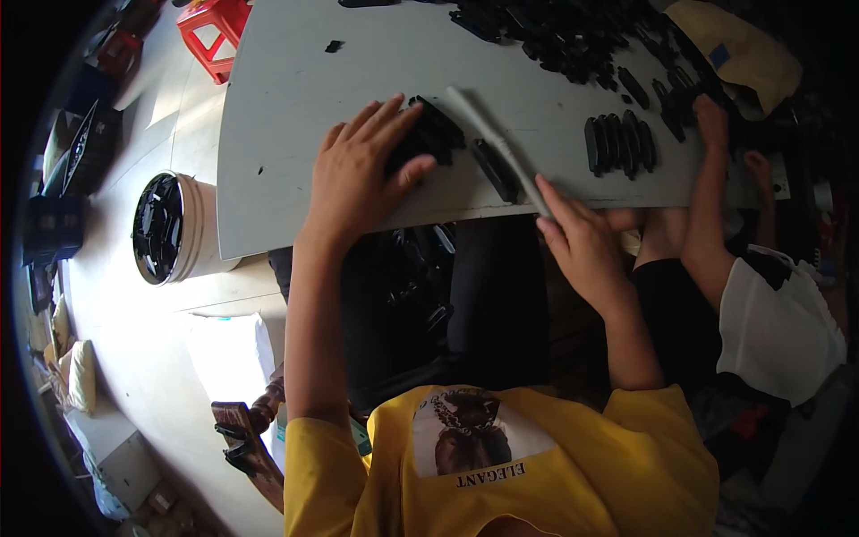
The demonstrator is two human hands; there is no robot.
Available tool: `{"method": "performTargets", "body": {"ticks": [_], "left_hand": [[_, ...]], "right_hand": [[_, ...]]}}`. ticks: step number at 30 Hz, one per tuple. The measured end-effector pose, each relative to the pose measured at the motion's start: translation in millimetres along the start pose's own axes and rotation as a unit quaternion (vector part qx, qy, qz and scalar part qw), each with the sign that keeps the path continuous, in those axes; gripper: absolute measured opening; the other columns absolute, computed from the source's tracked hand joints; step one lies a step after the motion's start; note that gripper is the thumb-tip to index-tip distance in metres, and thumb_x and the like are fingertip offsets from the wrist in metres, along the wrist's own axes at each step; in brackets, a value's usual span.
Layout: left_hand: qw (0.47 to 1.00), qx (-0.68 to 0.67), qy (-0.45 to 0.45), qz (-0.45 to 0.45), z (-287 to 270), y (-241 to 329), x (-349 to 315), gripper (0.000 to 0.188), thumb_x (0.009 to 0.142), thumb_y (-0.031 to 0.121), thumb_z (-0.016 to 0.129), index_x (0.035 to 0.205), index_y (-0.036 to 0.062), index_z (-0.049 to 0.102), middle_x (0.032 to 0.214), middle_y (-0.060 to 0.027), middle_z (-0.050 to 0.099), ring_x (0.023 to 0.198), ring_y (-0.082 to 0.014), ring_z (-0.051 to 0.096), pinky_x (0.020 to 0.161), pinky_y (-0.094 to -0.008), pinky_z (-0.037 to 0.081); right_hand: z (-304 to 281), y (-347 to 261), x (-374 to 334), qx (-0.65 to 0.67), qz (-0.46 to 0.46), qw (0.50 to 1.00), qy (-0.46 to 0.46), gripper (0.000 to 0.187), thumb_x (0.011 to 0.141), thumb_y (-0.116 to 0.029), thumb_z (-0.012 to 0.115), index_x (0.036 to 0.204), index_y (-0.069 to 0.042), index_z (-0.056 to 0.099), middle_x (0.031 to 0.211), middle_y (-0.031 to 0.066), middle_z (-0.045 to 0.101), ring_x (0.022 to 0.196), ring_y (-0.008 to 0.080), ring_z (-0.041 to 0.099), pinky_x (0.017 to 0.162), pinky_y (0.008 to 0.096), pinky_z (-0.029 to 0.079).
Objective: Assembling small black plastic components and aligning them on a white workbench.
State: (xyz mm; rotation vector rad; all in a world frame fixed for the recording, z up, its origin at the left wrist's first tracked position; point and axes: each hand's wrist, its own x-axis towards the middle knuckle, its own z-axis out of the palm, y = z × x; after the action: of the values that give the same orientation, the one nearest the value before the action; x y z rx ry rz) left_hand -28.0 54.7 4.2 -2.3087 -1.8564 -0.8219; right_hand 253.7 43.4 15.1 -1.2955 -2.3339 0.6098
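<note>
My left hand point(358, 170) rests over a small group of black elongated plastic pieces point(438, 125) near the table's front edge. Its fingers are stretched out with the thumb apart, and the palm hides some of the pieces. A slim grey rod point(497, 134), slightly blurred, is gripped at its near end by my right hand point(582, 251). The rod slants away to the far left above the table. Just beneath it, a single black elongated piece point(494, 170) lies apart from the group.
A large heap of black pieces point(573, 45) covers the far right of the grey table point(277, 134). Nearer stands a neat row of several black pieces point(619, 145). A co-worker's hand point(711, 121) is at the right. Left are a bucket point(201, 228) and a red stool point(215, 31).
</note>
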Motion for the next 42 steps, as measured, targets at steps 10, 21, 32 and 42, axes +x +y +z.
{"method": "performTargets", "body": {"ticks": [10,21,32,42], "left_hand": [[0.941,-0.314,-0.115,-0.044,-35,17,-74,0.054,0.088,0.051,0.055,0.118,0.0079,0.066,0.126,-0.0089,0.063,0.127,-0.0283,0.052,0.111,-0.05,0.026],[0.907,-0.412,-0.024,-0.082,-29,32,-41,0.027,0.092,0.018,0.055,0.1,-0.0018,0.07,0.107,-0.0165,0.068,0.107,-0.0302,0.061,0.092,-0.0366,0.046],[0.979,-0.143,-0.145,0.001,-21,49,-45,0.025,0.083,0.016,0.067,0.106,0.0085,0.071,0.117,-0.0072,0.067,0.119,-0.0254,0.058,0.108,-0.0492,0.035],[0.958,-0.074,-0.081,0.264,128,185,122,0.049,0.088,0.029,0.062,0.135,0.0204,0.052,0.149,-0.0065,0.04,0.138,-0.0281,0.036,0.106,-0.0515,0.035]], "right_hand": [[6,-2,-52,0.057,-0.059,0.994,-0.076,0.047,0.085,-0.003,0.063,0.131,-0.003,0.053,0.084,0.0132,0.06,0.068,0.0273,0.061,0.06,0.0358,0.049],[-15,39,-104,0.234,-0.001,0.958,0.163,0.04,0.096,-0.008,0.052,0.134,0.005,0.049,0.085,0.0063,0.06,0.064,0.0109,0.054,0.056,0.024,0.045],[-47,90,-100,0.244,0.245,0.889,0.301,0.038,0.098,-0.01,0.049,0.135,-0.001,0.052,0.076,-0.001,0.052,0.053,0.0028,0.04,0.047,0.0166,0.032],[-40,71,-95,0.329,0.242,0.849,0.335,0.04,0.095,-0.004,0.052,0.135,0.002,0.05,0.077,0.0002,0.053,0.053,0.0032,0.043,0.046,0.0168,0.035]]}}
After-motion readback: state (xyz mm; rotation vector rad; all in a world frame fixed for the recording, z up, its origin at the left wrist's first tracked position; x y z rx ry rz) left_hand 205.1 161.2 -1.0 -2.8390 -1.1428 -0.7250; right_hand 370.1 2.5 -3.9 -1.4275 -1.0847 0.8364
